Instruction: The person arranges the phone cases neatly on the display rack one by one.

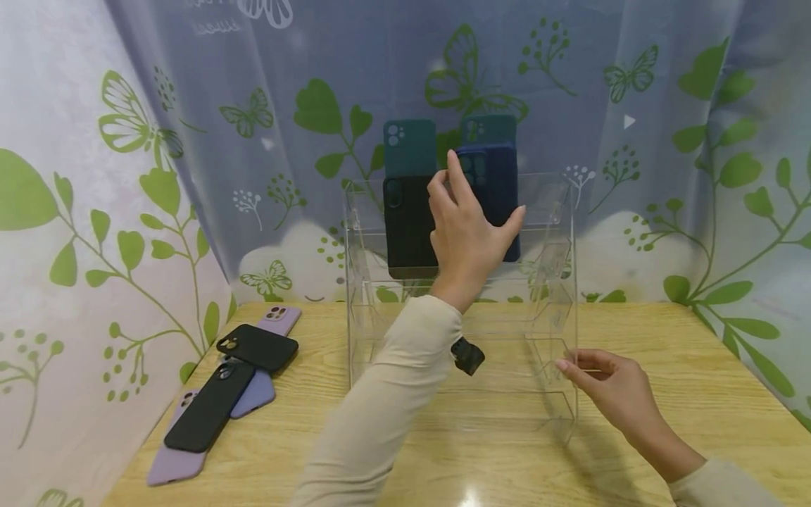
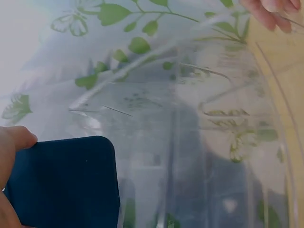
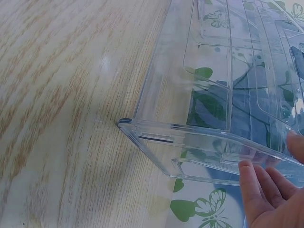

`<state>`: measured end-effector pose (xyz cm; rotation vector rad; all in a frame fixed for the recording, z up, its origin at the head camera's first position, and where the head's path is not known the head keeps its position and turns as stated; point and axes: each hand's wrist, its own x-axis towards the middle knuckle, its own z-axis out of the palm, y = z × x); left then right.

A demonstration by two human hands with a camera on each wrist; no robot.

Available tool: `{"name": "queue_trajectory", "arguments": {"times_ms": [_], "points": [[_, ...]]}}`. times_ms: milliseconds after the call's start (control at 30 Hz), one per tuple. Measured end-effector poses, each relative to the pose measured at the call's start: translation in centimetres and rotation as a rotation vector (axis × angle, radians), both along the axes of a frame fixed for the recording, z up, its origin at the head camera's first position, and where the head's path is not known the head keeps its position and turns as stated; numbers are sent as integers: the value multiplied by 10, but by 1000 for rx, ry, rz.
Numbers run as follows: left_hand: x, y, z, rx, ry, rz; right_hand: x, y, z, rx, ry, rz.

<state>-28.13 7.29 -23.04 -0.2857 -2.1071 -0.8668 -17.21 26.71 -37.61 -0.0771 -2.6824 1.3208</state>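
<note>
Pinching the blue case (image 1: 494, 193) by its side edges with the left hand (image 1: 467, 229), thumb to the right, up in the top part of the clear rack (image 1: 560, 317), right in front of a teal case (image 1: 500, 127) and next to a black case (image 1: 408, 229). Down low, pinching the rack's right side wall between thumb and fingers of the right hand (image 1: 617, 394), seemingly for steadiness. Best now to hold the blue case level with its neighbour, ease it down without nudging the teal case, and release only once firmly supported. Worth bracing the wall lightly, too, so as not to skew the rack. No telling, though, whether fully seated: hard to trace the transparent shelf edges, and impossible to see the lower left corner behind the hand. Losing most of the left fingers past the frame in the left wrist view, and part of the right hand in the right wrist view. Hard to identify, too, the small black object (image 1: 469, 356) below the left sleeve (image 1: 405, 359).
</note>
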Motion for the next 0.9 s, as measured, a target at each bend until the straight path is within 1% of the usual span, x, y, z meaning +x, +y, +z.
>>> {"name": "queue_trajectory", "arguments": {"times_ms": [133,233,367,500,667,733,800,900], "points": [[-4,5,-8,-27,-18,43,0,0,-1,4,6,-1],[-7,8,-13,-56,-50,71,-1,1,-2,8,7,-3],[-8,13,-17,-125,-102,112,-1,0,-2,7,9,-5],[-9,16,-19,-183,-109,151,-1,-1,-3,-1,11,0],[-10,18,-19,-189,-120,181,-1,-1,-3,-5,16,-1],[-11,18,-21,-184,-128,192,-1,-1,-3,-2,18,-2],[-11,20,-25,-181,-131,201,-1,-1,-2,-5,18,-2],[-10,24,-34,-184,-129,207,0,0,-2,-15,16,-4]]}}
